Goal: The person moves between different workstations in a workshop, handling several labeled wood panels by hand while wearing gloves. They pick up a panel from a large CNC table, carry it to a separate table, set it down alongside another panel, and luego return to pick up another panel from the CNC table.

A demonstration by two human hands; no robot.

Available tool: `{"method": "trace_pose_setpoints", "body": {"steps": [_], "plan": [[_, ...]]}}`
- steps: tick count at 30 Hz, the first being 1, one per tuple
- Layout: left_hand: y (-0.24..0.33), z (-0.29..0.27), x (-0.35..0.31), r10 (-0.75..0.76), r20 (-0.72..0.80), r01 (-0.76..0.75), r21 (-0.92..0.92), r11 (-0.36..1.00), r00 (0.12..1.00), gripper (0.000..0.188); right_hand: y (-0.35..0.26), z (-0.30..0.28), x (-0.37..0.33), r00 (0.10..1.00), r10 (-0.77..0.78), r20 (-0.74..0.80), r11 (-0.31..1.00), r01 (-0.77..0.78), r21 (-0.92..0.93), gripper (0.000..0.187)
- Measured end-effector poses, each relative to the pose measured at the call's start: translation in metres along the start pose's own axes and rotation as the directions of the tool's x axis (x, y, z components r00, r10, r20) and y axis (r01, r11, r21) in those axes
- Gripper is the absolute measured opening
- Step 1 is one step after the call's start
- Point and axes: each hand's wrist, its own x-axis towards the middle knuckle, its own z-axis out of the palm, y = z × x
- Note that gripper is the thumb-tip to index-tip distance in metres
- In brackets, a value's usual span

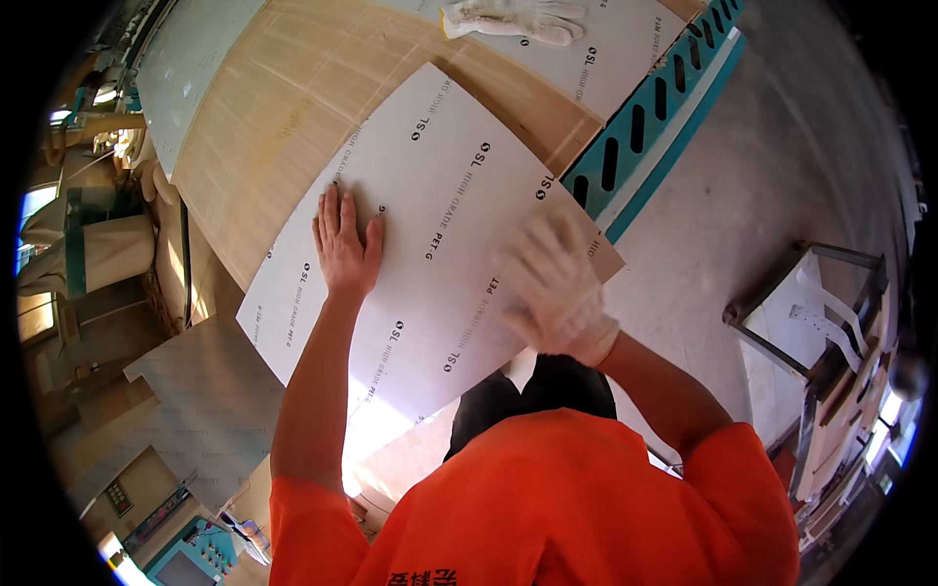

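Note:
A white panel [440,264] with rows of dark print on its face lies across the near part of a wooden worktop, its near side reaching out toward my body. My bare left hand [347,239] rests flat on the panel's left part, fingers stretched out and thumb apart. Over the right part moves my right hand [559,293], in a white work glove. Motion blurs it, but its fingers look stretched out over the surface, with nothing seen in them. Whether it touches the panel I cannot tell. A similar white glove [518,20] lies on another printed panel [625,44] at the far side.
Bare wooden worktop [283,117] shows beyond the panel. A teal metal rail with dark slots [640,127] runs along its right side. A metal-framed stand [811,303] is on the floor at right. At lower left are stacked printed sheets [210,391] and a teal control box [191,557].

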Motion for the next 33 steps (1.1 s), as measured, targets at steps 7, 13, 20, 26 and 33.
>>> {"method": "trace_pose_setpoints", "body": {"steps": [7, 13, 20, 26, 33], "plan": [[0.007, 0.004, 0.011, 0.003, 0.003, -0.004, 0.105, 0.994, 1.000, 0.067, 0.148, -0.075, -0.034, 0.878, 0.339, -0.338, 0.823, -0.451, -0.345, 0.065], [0.004, 0.006, 0.004, -0.027, 0.039, 0.023, 0.094, 0.995, 0.999, 0.068, 0.076, -0.052, -0.001, 0.977, 0.080, 0.196, 0.966, -0.124, 0.226, 0.078], [0.005, -0.002, 0.009, -0.069, 0.096, 0.067, 0.022, 0.998, 0.993, 0.068, 0.057, -0.052, -0.003, 0.938, -0.083, 0.337, 0.992, 0.045, 0.118, 0.098], [0.020, 0.003, 0.029, -0.118, 0.069, 0.114, 0.059, 0.992, 0.991, 0.075, 0.085, -0.020, 0.111, 0.863, -0.220, 0.454, 0.974, 0.222, 0.051, 0.105], [0.027, -0.002, 0.036, -0.068, 0.065, 0.064, 0.055, 0.996, 0.996, 0.078, 0.162, 0.084, 0.326, 0.977, -0.215, -0.001, 0.974, 0.214, -0.075, 0.095]]}}
